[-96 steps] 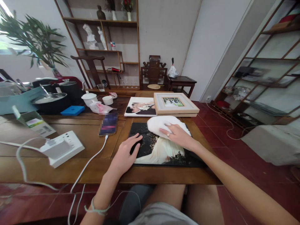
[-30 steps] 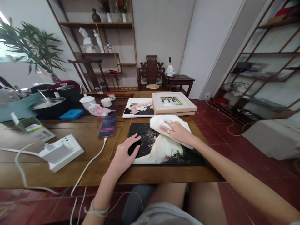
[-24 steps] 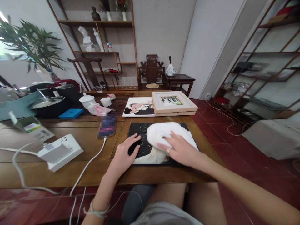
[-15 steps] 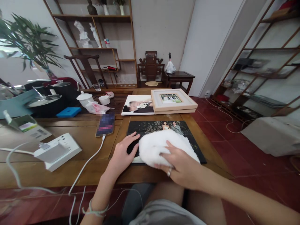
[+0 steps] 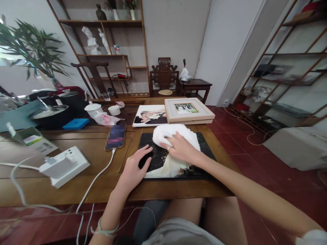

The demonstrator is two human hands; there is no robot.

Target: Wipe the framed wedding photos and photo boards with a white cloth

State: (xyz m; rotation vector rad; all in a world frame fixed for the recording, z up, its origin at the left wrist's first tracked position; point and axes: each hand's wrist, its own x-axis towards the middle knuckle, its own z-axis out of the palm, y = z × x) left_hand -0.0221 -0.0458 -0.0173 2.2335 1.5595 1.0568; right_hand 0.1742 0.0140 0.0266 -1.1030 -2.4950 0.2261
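A dark photo panel [image 5: 158, 166] with a pale gown printed on it lies flat near the front edge of the wooden table [image 5: 178, 189]. My right hand [image 5: 180, 146] is closed on a fluffy white cloth [image 5: 176, 131], which is bunched over the panel's far half and hides the upper part of the picture. At the panel's left edge rests my left hand [image 5: 136, 165], fingers spread and holding nothing.
Behind the panel lie a white-edged photo print [image 5: 149, 115] and a light wooden picture frame [image 5: 190, 110]. To the left are a phone [image 5: 115, 136] on a charging cable, a white power strip [image 5: 68, 166], a blue box [image 5: 76, 124] and a dark pot [image 5: 51, 115].
My right hand has pushed the white cloth away from me, from the panel's near half to its far half, uncovering the printed gown. My left hand has stayed in place.
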